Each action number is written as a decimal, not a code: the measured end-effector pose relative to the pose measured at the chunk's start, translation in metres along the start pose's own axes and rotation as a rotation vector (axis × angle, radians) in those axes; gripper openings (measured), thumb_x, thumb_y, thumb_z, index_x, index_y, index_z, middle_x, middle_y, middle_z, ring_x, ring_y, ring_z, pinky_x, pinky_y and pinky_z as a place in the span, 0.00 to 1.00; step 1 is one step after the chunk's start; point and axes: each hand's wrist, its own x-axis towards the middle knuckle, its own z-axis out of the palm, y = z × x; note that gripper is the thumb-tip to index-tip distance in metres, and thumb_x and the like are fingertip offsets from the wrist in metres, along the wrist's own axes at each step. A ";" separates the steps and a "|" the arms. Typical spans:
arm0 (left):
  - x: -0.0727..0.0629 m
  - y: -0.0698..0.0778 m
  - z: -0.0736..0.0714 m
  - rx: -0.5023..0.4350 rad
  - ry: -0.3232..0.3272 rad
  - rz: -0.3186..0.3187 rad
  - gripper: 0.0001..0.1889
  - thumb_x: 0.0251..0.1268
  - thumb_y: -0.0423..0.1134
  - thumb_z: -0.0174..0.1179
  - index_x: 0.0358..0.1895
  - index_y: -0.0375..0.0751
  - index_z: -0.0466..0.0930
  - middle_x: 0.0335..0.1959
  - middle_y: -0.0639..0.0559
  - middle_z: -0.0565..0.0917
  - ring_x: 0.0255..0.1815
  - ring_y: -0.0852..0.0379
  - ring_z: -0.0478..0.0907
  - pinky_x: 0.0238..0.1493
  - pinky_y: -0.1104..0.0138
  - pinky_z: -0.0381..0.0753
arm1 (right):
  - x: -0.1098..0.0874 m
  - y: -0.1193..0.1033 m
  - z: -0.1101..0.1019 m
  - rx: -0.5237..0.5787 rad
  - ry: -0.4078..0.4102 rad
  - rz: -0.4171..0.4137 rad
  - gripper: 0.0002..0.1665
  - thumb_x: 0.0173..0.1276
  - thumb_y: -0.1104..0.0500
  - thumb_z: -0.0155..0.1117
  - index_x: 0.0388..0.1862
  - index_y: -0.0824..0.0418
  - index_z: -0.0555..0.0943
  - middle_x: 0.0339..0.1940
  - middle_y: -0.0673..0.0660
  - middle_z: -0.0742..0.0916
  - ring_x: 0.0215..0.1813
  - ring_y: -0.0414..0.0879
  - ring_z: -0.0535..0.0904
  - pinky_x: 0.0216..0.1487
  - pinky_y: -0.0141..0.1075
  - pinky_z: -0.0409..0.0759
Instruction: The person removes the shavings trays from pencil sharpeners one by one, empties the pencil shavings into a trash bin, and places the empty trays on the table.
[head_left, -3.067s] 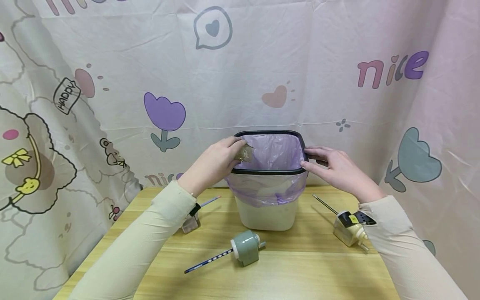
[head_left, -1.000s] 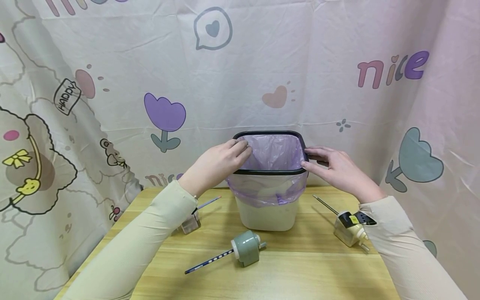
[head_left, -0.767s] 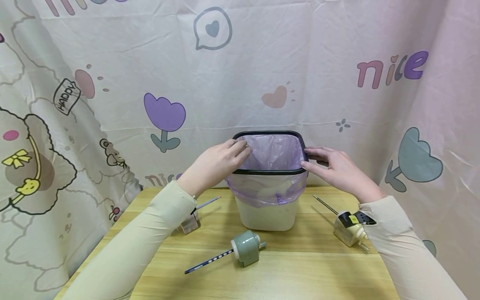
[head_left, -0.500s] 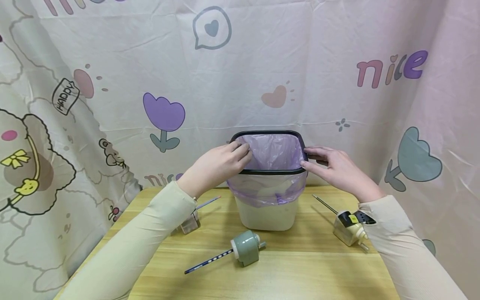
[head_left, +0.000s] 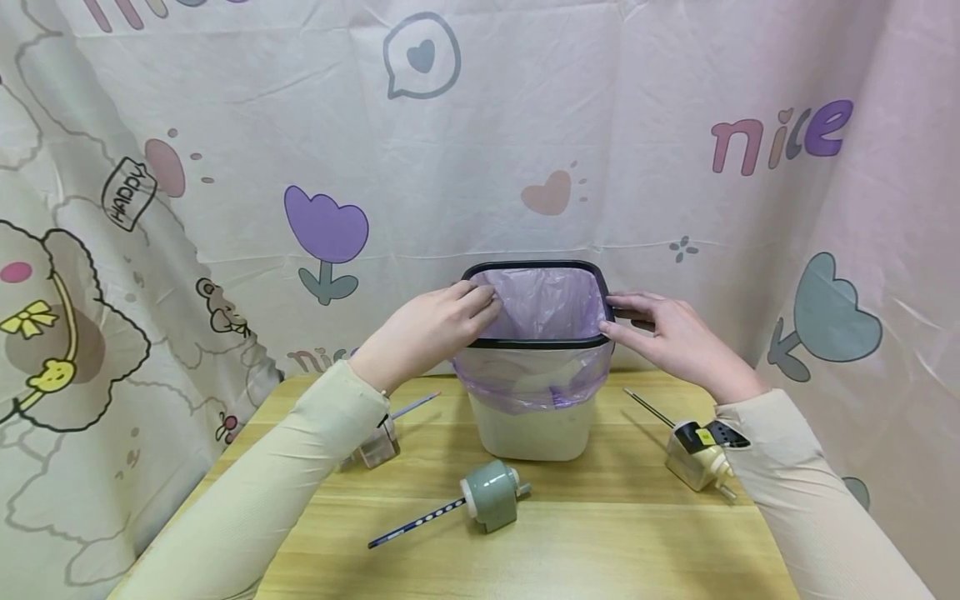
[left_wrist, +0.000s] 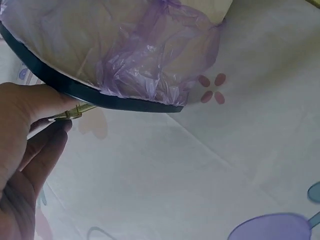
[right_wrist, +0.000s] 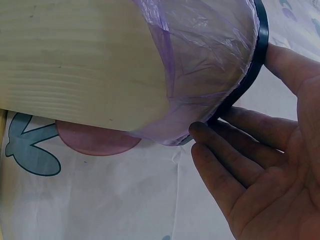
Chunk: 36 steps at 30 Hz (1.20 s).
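Observation:
My left hand (head_left: 429, 329) is at the left side of the trash can's black rim (head_left: 540, 343). Its thumb and fingers pinch a thin-edged, yellowish see-through plastic piece (left_wrist: 74, 114), seen in the left wrist view next to the rim; the head view hides it behind the fingers. My right hand (head_left: 675, 337) rests on the rim's right side, thumb and fingers spread apart and fairly straight against it (right_wrist: 255, 165). A purple bag (head_left: 543, 304) lines the cream trash can (head_left: 534, 437) and folds down over its outside.
In front of the can lies a green pencil sharpener (head_left: 491, 496) with a dark blue dotted pencil (head_left: 416, 523) in it. Another sharpener (head_left: 381, 446) lies at left, partly behind the sleeve. A cream sharpener (head_left: 693, 454) with a pencil lies at right. A printed curtain (head_left: 480, 192) hangs behind.
About three seconds ago the see-through piece showed beyond the left fingers over the can; the hand has since turned and hides it. The right hand has not visibly moved.

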 end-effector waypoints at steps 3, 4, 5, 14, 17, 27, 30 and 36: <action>-0.004 -0.001 -0.001 -0.098 0.001 -0.069 0.17 0.72 0.23 0.63 0.61 0.37 0.84 0.58 0.44 0.86 0.54 0.47 0.85 0.56 0.61 0.91 | -0.001 0.000 0.000 0.002 0.008 -0.002 0.37 0.80 0.41 0.64 0.78 0.61 0.76 0.79 0.65 0.78 0.78 0.68 0.74 0.77 0.65 0.74; -0.005 -0.001 0.000 -0.141 0.009 -0.101 0.17 0.73 0.24 0.63 0.62 0.36 0.84 0.58 0.43 0.86 0.53 0.47 0.85 0.54 0.61 0.92 | -0.001 0.000 0.001 0.001 0.009 -0.001 0.37 0.80 0.40 0.63 0.78 0.60 0.76 0.79 0.65 0.78 0.78 0.67 0.74 0.77 0.65 0.74; -0.006 -0.002 0.000 -0.181 0.019 -0.134 0.18 0.73 0.24 0.63 0.63 0.36 0.84 0.59 0.43 0.86 0.53 0.47 0.86 0.53 0.60 0.92 | -0.001 0.000 0.001 0.000 0.011 -0.002 0.37 0.80 0.40 0.63 0.78 0.60 0.75 0.79 0.65 0.78 0.78 0.67 0.74 0.76 0.65 0.74; -0.022 0.000 0.002 -0.416 0.157 -0.348 0.27 0.63 0.34 0.78 0.64 0.35 0.83 0.54 0.42 0.87 0.52 0.45 0.88 0.54 0.55 0.92 | -0.003 0.000 0.005 -0.022 0.034 -0.015 0.36 0.82 0.40 0.60 0.78 0.60 0.76 0.80 0.64 0.78 0.78 0.68 0.73 0.77 0.67 0.71; -0.026 0.001 0.000 -0.451 0.186 -0.393 0.29 0.60 0.35 0.80 0.65 0.34 0.82 0.54 0.43 0.88 0.50 0.47 0.88 0.55 0.57 0.92 | -0.005 0.000 0.006 -0.032 0.041 -0.021 0.36 0.82 0.40 0.59 0.78 0.60 0.75 0.80 0.65 0.77 0.78 0.68 0.73 0.77 0.68 0.71; -0.038 0.014 -0.014 -0.617 0.209 -0.564 0.30 0.60 0.36 0.79 0.64 0.35 0.80 0.53 0.44 0.88 0.51 0.48 0.87 0.55 0.54 0.92 | -0.013 0.002 0.008 -0.028 0.064 -0.034 0.35 0.84 0.42 0.58 0.80 0.60 0.74 0.81 0.65 0.75 0.78 0.69 0.74 0.76 0.68 0.72; -0.041 0.019 -0.017 -0.687 0.244 -0.593 0.30 0.58 0.34 0.80 0.64 0.34 0.80 0.54 0.43 0.88 0.54 0.47 0.88 0.60 0.55 0.91 | -0.017 0.002 0.008 -0.018 0.070 -0.043 0.35 0.84 0.43 0.59 0.80 0.60 0.73 0.81 0.64 0.76 0.78 0.69 0.74 0.73 0.68 0.76; -0.045 0.031 -0.021 -0.880 0.311 -0.620 0.29 0.56 0.30 0.81 0.62 0.33 0.81 0.54 0.44 0.89 0.53 0.49 0.90 0.60 0.62 0.91 | -0.025 0.002 0.006 -0.016 0.077 -0.042 0.33 0.83 0.44 0.61 0.80 0.55 0.74 0.79 0.64 0.78 0.75 0.70 0.76 0.68 0.69 0.79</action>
